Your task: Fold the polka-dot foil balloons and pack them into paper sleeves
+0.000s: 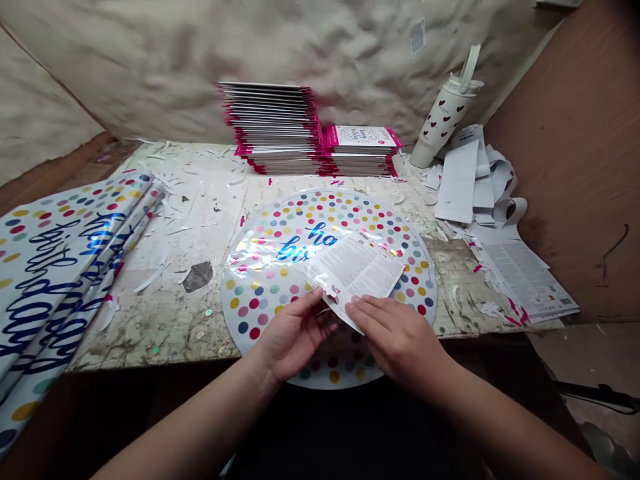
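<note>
A flat, round foil balloon (pixel 273 293) with coloured dots and partly covered blue lettering lies in front of me and overhangs the table's front edge. Above it I hold a white printed card (pixel 370 267), tilted, its small text facing up. My left hand (pixel 295 337) pinches the card's lower left corner, where a small piece looks torn or folded up. The fingers of my right hand (pixel 397 333) are closed together over the card's lower edge; its thumb is hidden underneath. The card covers part of the balloon's lettering.
Pink-edged packs stand in a tall stack (pixel 277 127) and a lower stack (pixel 363 147) at the back. A white tumbler with hearts (pixel 445 120) leans at the right, near paper strips (pixel 460 180) and printed sheets (pixel 530 273). Folded dotted foil sheets (pixel 60 267) overhang at left.
</note>
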`<state>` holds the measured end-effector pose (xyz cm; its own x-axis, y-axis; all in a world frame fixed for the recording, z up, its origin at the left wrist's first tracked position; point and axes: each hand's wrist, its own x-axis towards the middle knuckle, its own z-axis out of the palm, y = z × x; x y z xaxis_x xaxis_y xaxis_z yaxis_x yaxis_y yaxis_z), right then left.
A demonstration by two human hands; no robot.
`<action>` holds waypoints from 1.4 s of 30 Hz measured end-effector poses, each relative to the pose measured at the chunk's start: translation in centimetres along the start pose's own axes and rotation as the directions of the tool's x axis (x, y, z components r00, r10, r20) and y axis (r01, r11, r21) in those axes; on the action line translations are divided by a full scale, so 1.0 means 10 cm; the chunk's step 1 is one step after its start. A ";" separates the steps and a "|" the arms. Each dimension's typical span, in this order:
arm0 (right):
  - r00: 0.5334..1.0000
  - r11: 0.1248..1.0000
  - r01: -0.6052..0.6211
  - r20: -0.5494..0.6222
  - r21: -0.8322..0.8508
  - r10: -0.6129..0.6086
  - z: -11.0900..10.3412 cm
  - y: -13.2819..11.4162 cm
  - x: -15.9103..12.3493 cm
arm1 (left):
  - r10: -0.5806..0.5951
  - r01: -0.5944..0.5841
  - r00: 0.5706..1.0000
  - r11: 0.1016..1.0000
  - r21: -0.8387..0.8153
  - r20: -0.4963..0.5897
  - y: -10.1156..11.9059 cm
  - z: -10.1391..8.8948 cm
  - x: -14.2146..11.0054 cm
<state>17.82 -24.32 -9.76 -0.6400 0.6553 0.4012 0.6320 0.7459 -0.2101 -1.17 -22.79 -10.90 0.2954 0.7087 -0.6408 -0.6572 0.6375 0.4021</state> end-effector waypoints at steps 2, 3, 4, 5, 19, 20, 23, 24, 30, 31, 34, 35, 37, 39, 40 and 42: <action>0.990 0.966 -0.141 0.038 0.217 0.136 -0.01 0.03 0.08 | 0.070 -0.073 0.997 0.990 0.120 0.034 -0.02 0.00 0.00; 0.976 0.924 -0.217 0.038 0.316 0.216 0.00 0.04 0.13 | 0.120 -0.128 0.991 0.970 0.205 0.053 -0.03 0.00 0.00; 0.959 0.876 -0.269 0.027 0.399 0.282 0.02 0.04 0.20 | 0.166 -0.180 0.983 0.940 0.290 0.075 -0.04 0.01 -0.01; 0.946 0.837 -0.290 0.006 0.464 0.324 0.06 0.03 0.26 | 0.206 -0.227 0.974 0.904 0.362 0.095 -0.04 0.02 -0.01; 0.882 0.880 -0.471 0.056 0.063 0.468 -0.75 0.61 -0.21 | 0.512 -0.465 0.720 -0.147 0.873 0.469 0.27 0.24 -0.18; 0.883 0.888 -0.452 -0.100 0.080 0.458 -0.78 0.61 -0.16 | 0.462 -0.486 0.655 -0.349 0.801 0.598 0.30 0.35 -0.25; 0.910 0.872 -0.285 -0.175 0.398 0.377 -0.77 0.58 0.07 | 0.338 -0.605 0.369 -0.620 0.500 0.866 0.41 0.67 -0.42; 0.907 0.798 -0.244 -0.162 0.552 0.389 -0.73 0.58 0.15 | 0.393 -0.639 0.279 -0.605 0.475 0.876 0.45 0.74 -0.45; 0.739 0.310 -0.110 -0.131 0.945 0.661 -0.42 0.76 0.42 | 0.455 -0.630 0.236 -0.601 0.492 0.859 0.87 0.78 -0.33; 0.721 0.316 -0.123 -0.134 0.941 0.679 -0.40 0.82 0.41 | 0.445 -0.523 0.148 -0.722 0.452 0.883 1.02 0.78 -0.28; 0.622 0.347 -0.239 -0.131 0.907 0.772 -0.36 1.00 0.30 | 0.411 -0.024 -0.173 -0.910 0.414 0.895 1.67 0.88 -0.09; 0.586 0.343 -0.304 -0.109 0.889 0.803 -0.35 1.05 0.24 | 0.427 0.089 -0.203 -0.888 0.451 0.881 1.94 0.95 0.02; 0.542 0.326 -0.433 -0.047 0.840 0.839 -0.30 1.11 0.10 | 0.501 0.193 -0.099 -0.838 0.510 0.860 2.50 1.08 0.29; 0.544 0.363 -0.545 -0.011 0.756 0.839 -0.27 1.12 -0.04 | 0.582 0.252 0.132 -0.803 0.540 0.803 2.96 1.20 0.62; 0.580 0.424 -0.584 -0.009 0.692 0.814 -0.26 1.11 -0.10 | 0.607 0.273 0.243 -0.791 0.548 0.756 3.12 1.25 0.78; 0.702 0.612 -0.592 -0.037 0.524 0.711 -0.26 1.07 -0.20 | 0.610 0.272 0.362 -0.792 0.546 0.704 3.31 1.34 1.05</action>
<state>26.98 -17.98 -10.49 0.0165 0.9861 0.1656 0.5369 0.1310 -0.8334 -10.52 9.76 4.41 0.1944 0.8588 0.4740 0.9798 -0.1470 -0.1355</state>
